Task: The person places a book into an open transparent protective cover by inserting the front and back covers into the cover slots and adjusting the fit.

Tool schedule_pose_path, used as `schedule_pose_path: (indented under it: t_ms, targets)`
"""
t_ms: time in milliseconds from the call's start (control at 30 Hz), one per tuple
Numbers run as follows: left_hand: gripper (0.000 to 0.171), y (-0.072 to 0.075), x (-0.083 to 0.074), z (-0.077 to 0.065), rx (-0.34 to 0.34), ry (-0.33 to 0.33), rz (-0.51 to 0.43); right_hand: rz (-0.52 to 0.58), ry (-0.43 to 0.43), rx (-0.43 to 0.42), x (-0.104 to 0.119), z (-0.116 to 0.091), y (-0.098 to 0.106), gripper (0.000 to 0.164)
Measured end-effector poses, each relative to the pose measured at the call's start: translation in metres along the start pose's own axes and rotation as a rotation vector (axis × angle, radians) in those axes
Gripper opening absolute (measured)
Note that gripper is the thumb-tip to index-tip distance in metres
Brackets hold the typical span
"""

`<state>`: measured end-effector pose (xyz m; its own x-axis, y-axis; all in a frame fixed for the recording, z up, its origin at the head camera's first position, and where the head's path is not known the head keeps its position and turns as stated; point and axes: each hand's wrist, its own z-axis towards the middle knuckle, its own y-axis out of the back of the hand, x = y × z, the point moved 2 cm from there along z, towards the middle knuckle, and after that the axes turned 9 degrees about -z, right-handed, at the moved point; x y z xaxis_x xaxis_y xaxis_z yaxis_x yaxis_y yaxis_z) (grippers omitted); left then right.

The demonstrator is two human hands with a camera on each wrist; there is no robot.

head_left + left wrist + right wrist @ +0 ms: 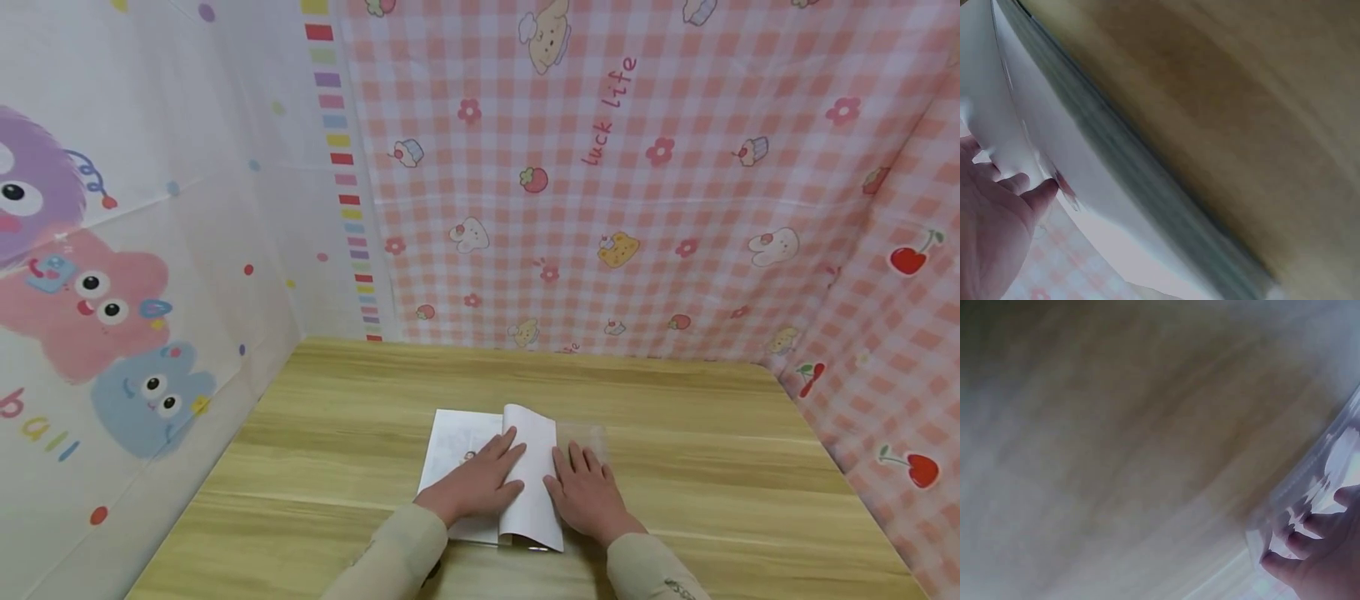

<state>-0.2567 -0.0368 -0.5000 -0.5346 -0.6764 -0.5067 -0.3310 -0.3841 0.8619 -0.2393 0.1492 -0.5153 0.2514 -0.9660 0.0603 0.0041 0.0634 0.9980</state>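
Observation:
A book with white pages [450,437] lies on the wooden table, a small printed picture showing on its left page. Along its middle a narrow white flap [531,492] bulges up and curves over to the right. My left hand [480,485] rests across the left page, fingers spread and their tips at the flap's left side. A clear plastic sheet [592,432] extends from beneath the flap on the right. My right hand [588,496] lies on that sheet with fingers extended, thumb at the flap's right edge. The left wrist view shows the book's thick page edges [1110,144].
Wood-grain table [315,433] surrounds the book. Behind it hangs a pink checked cloth [645,200]. A white cartoon-printed cloth [225,250] closes the left side, and a cherry-printed checked cloth [885,367] the right.

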Motion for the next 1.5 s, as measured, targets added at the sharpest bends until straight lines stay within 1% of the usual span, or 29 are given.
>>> schedule_pose_path:
  t_ms: [200, 367, 467, 567, 700, 833, 933, 1133, 1333, 1500]
  targets:
    - [0.058, 0.002, -0.006, 0.001, 0.027, 0.022, 0.055, 0.000, -0.008, -0.025, 0.000, 0.001, -0.003, 0.050]
    - [0.059, 0.003, -0.010, 0.003, 0.041, 0.035, 0.133, 0.020, 0.012, -0.058, 0.004, 0.001, 0.004, 0.045]
    - [0.059, 0.005, -0.014, 0.004, 0.044, 0.045, 0.149, 0.042, 0.028, -0.058, 0.006, -0.001, 0.007, 0.044]
    - [0.060, 0.005, -0.015, 0.005, 0.047, 0.056, 0.125, 0.051, 0.039, -0.046, 0.006, -0.002, 0.010, 0.043]
    - [0.060, 0.002, -0.008, 0.005, 0.038, 0.044, 0.054, 0.059, 0.049, -0.039, 0.007, -0.003, 0.014, 0.042]
    - [0.057, 0.005, -0.005, 0.002, 0.034, 0.028, -0.024, 0.063, 0.047, -0.037, 0.007, -0.004, 0.016, 0.042]
    - [0.056, 0.007, -0.005, 0.000, 0.043, 0.026, -0.054, 0.070, 0.041, -0.036, 0.007, -0.004, 0.016, 0.042]
    - [0.057, 0.006, -0.003, -0.002, 0.045, 0.023, -0.027, 0.074, 0.023, -0.027, 0.007, -0.002, 0.013, 0.042]
    - [0.057, 0.008, -0.005, -0.002, 0.042, 0.027, -0.003, 0.083, 0.008, -0.019, 0.006, 0.000, 0.010, 0.043]
    - [0.056, 0.008, -0.008, -0.001, 0.032, 0.016, 0.025, 0.090, 0.009, -0.025, 0.006, 0.001, 0.010, 0.042]
